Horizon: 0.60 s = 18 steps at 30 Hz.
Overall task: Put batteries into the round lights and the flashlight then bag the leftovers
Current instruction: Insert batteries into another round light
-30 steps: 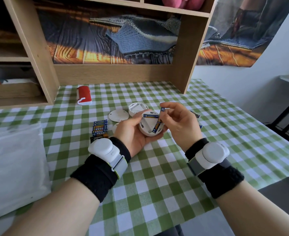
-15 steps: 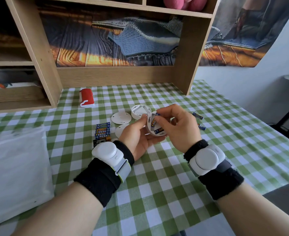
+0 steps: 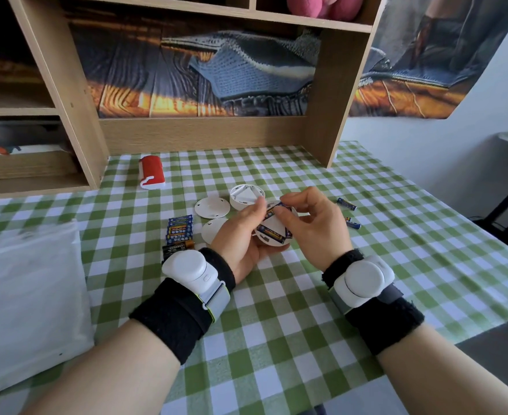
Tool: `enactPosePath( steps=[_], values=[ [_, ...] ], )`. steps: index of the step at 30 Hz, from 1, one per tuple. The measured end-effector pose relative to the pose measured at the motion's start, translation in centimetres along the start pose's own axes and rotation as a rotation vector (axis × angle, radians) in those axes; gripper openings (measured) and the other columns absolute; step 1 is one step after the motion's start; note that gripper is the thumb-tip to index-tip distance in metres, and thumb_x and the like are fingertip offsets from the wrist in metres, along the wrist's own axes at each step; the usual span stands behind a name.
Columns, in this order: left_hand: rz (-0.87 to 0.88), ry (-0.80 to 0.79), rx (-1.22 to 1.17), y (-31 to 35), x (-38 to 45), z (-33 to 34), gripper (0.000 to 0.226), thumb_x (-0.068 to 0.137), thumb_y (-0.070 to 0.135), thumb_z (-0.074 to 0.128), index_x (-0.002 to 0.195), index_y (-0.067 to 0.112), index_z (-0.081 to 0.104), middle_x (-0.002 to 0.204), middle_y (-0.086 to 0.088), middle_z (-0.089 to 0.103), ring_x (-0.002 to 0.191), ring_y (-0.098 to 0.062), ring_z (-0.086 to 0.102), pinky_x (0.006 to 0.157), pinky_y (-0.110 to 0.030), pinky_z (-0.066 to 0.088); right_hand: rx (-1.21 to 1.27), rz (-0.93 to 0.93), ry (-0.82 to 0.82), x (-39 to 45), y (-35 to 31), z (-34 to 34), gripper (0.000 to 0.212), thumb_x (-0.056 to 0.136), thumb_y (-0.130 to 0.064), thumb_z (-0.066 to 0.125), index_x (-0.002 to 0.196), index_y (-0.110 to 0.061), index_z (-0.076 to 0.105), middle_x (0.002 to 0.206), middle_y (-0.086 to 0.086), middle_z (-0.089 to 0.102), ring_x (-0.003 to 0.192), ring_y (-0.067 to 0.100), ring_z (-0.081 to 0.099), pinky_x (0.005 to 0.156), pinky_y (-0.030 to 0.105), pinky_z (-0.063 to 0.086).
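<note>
Tilted flatter since before, round light (image 3: 272, 236) shows blue batteries (image 3: 272, 233) seated.

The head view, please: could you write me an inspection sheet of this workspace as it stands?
Surface: green checked tablecloth.
Job's things: round light held open with batteries inside; second open light; two covers; battery pack; loose batteries; red flashlight; white bag.
Clutter: nothing seen.
Grippers: left hand holds the light; right hand fingers press a battery in.
Cables: nothing seen.
Surroundings: wooden shelf, poster, pink plush.
</note>
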<state>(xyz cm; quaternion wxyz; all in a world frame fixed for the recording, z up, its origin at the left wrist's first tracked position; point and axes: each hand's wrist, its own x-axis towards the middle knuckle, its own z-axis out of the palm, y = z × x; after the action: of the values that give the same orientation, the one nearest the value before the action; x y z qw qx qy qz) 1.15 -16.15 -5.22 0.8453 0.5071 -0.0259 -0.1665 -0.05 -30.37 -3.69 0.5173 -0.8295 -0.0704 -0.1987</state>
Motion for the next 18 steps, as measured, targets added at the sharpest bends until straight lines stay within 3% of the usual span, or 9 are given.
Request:
enactPosePath(
  steps=[4,9,13,18],
  values=[
    [0.031,0.007,0.025,-0.2,0.0,0.1,0.029,0.101,0.015,0.051,0.127,0.004,0.058,0.116,-0.021,0.064,0.101,-0.032,0.064,0.078,-0.045,0.058,0.097,0.021,-0.044,0.1,0.4,-0.2,0.003,0.09,-0.023,0.07,0.087,-0.021,0.069,0.093,-0.009,0.074,0.088,0.005,0.068,0.078,0.028,0.057],
    [0.041,0.021,0.018,-0.4,0.0,0.0,0.032,0.099,0.011,0.054,0.129,0.0,0.05,0.123,-0.027,0.062,0.102,-0.037,0.066,0.082,-0.059,0.056,0.311,0.102,-0.079,0.0,0.7,-0.1,0.007,0.09,-0.009,0.068,0.097,-0.008,0.066,0.09,0.001,0.073,0.082,0.011,0.07,0.072,0.022,0.055],
    [0.049,0.023,0.021,-0.3,0.0,0.0,0.024,0.099,0.003,0.05,0.123,-0.001,0.051,0.107,-0.022,0.064,0.096,-0.037,0.066,0.084,-0.063,0.054,0.479,0.21,-0.108,0.2,1.2,-0.2,0.021,0.091,-0.004,0.065,0.109,-0.012,0.06,0.1,0.005,0.073,0.091,0.018,0.069,0.084,0.034,0.056],
    [0.047,0.034,0.026,-0.2,0.0,0.0,0.021,0.099,0.001,0.047,0.119,0.001,0.053,0.111,-0.026,0.062,0.1,-0.042,0.063,0.087,-0.069,0.05,0.541,0.257,-0.125,0.5,1.7,-0.3,0.023,0.09,-0.004,0.066,0.107,-0.016,0.057,0.096,0.004,0.072,0.088,0.02,0.067,0.083,0.036,0.052]
  ],
)
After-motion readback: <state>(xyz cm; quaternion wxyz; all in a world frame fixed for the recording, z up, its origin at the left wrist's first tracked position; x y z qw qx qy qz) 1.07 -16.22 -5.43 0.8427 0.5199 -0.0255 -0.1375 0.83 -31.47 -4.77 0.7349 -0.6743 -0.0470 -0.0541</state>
